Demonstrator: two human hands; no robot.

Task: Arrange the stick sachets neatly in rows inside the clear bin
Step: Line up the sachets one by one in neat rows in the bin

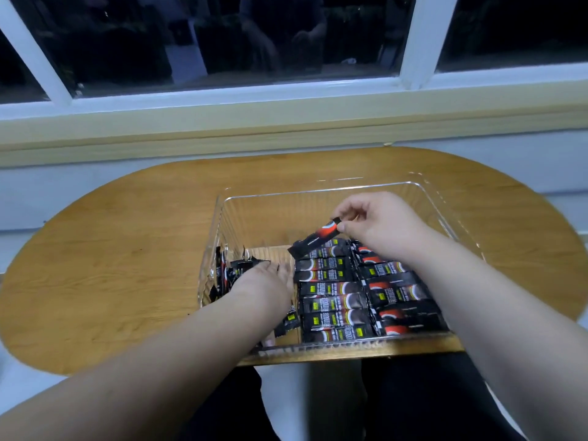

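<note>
A clear plastic bin (321,194) stands on the oval wooden table. Two rows of black stick sachets (334,300) lie flat side by side in its middle and right part. Loose sachets (222,275) are heaped against its left wall. My right hand (378,224) pinches one black and red sachet (315,239) by its upper end and holds it tilted above the far end of the middle row. My left hand (264,280) reaches into the loose heap, palm down, fingers over the sachets; I cannot see whether it grips any.
The wooden table (127,249) reaches left and right of the bin. Its near edge runs just below the bin. Behind the table are a pale window sill (286,122) and a dark window. My lap lies under the table edge.
</note>
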